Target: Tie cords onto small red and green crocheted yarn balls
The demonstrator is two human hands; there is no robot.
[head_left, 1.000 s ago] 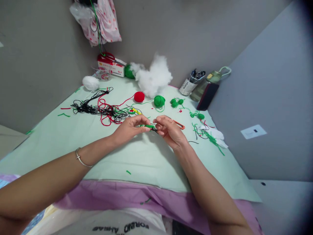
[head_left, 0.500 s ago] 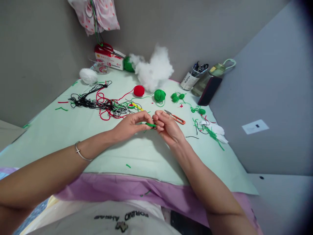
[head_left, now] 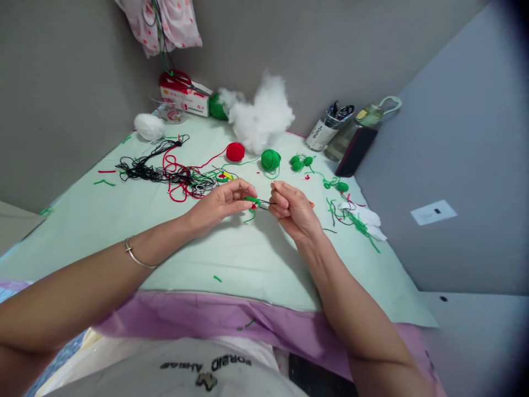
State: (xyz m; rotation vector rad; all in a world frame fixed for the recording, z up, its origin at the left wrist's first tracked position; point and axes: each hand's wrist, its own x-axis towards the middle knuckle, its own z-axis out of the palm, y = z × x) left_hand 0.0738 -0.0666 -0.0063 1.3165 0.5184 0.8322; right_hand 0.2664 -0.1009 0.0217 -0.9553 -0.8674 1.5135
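My left hand (head_left: 221, 202) is closed in a pinch on a small green yarn piece (head_left: 251, 201) just above the pale green mat (head_left: 124, 220). My right hand (head_left: 292, 209) is closed too, pinching a thin dark needle or hook whose tip reaches into the green piece. A short green strand hangs below the piece. Both hands are close together over the middle of the mat.
A tangle of black, red and green thread (head_left: 169, 173) lies to the left. A red yarn ball (head_left: 235, 151), a green yarn ball (head_left: 270, 160), white stuffing (head_left: 262, 118), a jar of tools (head_left: 324, 132), a bottle (head_left: 351, 135) and green scraps (head_left: 351, 220) sit further back and right.
The hands have lifted slightly and drawn a little apart, showing the thin needle between them. The orange snips near the right hand are now mostly hidden behind it.
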